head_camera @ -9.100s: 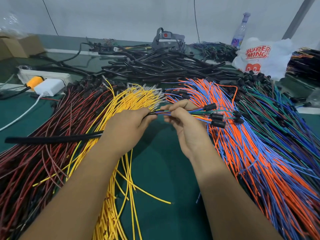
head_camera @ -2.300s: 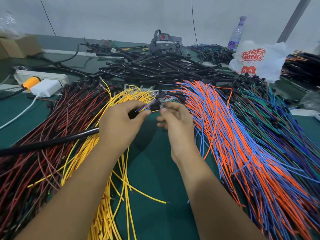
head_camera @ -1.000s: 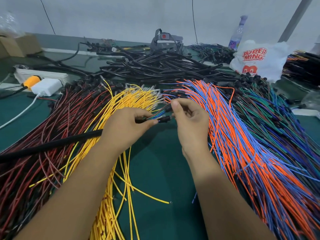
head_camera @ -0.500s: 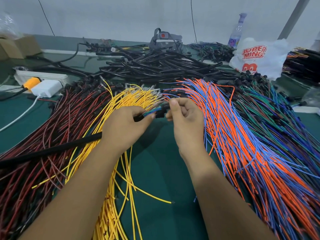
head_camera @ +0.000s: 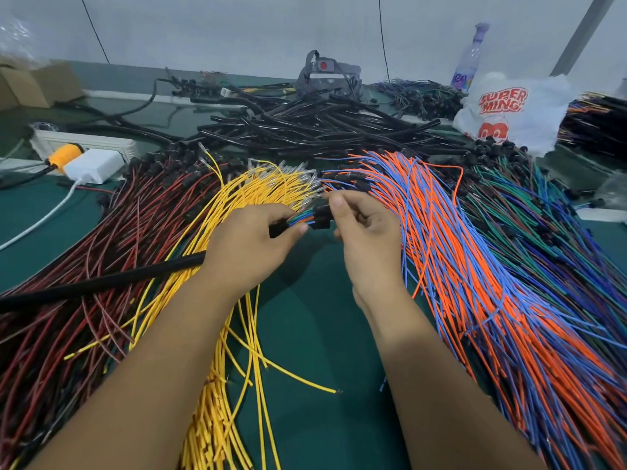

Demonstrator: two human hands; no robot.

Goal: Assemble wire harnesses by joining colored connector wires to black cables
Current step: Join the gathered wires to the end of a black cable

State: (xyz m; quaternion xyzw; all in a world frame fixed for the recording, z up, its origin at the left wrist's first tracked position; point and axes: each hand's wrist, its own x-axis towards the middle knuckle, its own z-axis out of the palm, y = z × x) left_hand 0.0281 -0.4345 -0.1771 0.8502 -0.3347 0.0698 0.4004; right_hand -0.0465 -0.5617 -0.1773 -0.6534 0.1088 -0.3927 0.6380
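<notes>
Green matting covers the surface (head_camera: pixel 315 334), on which wire bundles are fanned out. Nearest, yellow wires (head_camera: pixel 217 385) are spread at the lower centre, with dark red wires (head_camera: pixel 84 283) to their left and orange and blue wires (head_camera: pixel 492 283) to the right; green and purple wires (head_camera: pixel 559 232) lie further right. Above the bare matting, a black cable (head_camera: pixel 101 281) is gripped by the left hand (head_camera: pixel 251 245), its short coloured leads (head_camera: pixel 302 217) emerging past the thumb. Small black connectors (head_camera: pixel 320 217) at the ends of those leads are pinched by the right hand (head_camera: pixel 363 228) between thumb and forefinger, the two hands being almost in contact. Beyond the hands, a heap of black cables (head_camera: pixel 322 130) is piled across the middle. At the far left, a white power strip (head_camera: pixel 84 147) and a cardboard box (head_camera: pixel 37 86) are seen; at the far right, a white plastic bag (head_camera: pixel 515 113) and a bottle (head_camera: pixel 470 59) are set against the pale wall.
</notes>
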